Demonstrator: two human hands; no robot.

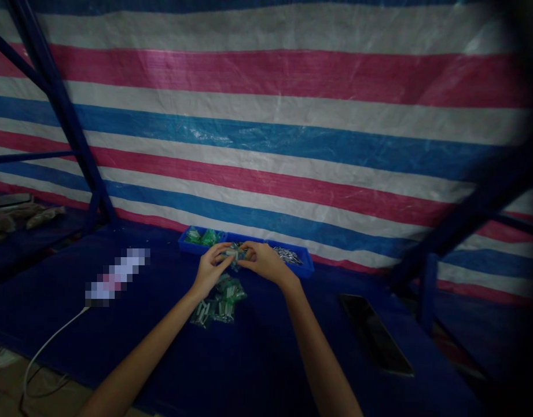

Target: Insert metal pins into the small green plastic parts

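Both my hands meet over the near side of a blue divided tray (310, 266). A small clear plastic bag (235, 255) with pale pieces inside is pinched between them. My left hand (212, 267) grips it from the left, and my right hand (266, 262) has thumb and fingers closed on its right side. Just below lies a pile of similar filled bags (226, 298), greenish and clear, with light rod-like pieces in them. Green plastic bags (202, 236) fill the tray's left compartment. Small shiny metal pieces (287, 255) lie in the right one; the middle is partly hidden by my hands.
A dark phone-like slab (376, 334) lies on the blue table (270, 359) at right. At left a blurred-out device (117, 278) trails a white cable (53, 341). Blue metal posts (69, 121) and a striped tarp (266, 133) bound the back. Bags (32, 215) lie far left.
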